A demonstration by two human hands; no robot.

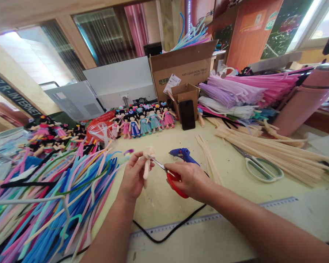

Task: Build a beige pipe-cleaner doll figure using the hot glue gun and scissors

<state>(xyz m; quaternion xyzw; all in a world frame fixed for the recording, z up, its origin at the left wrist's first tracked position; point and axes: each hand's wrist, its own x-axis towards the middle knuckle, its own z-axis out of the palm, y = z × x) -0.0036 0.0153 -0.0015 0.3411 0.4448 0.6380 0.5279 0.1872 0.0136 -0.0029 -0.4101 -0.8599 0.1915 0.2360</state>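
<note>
Between the thumb and fingers of my left hand (134, 175) is a small cream-coloured doll body (146, 170), apparently made of fuzzy pipe cleaner, with a rounded top and a part hanging down. My right hand (190, 179) grips the red handles of a pair of scissors (178, 184). The blades point left, and their tips touch the cream piece just below its rounded top. Whether the blades are parted there is too small to tell. Just beyond my right hand a blue glue gun (184, 154) lies on the table.
Loose coloured pipe cleaners (79, 190) cover the left side. Finished dolls (144, 122) stand in rows at the back, beside a black phone (187, 115). Cream pipe cleaners (268, 153) and green-handled scissors (263, 170) lie right. A black cable (164, 239) crosses the ruler (214, 216) in front.
</note>
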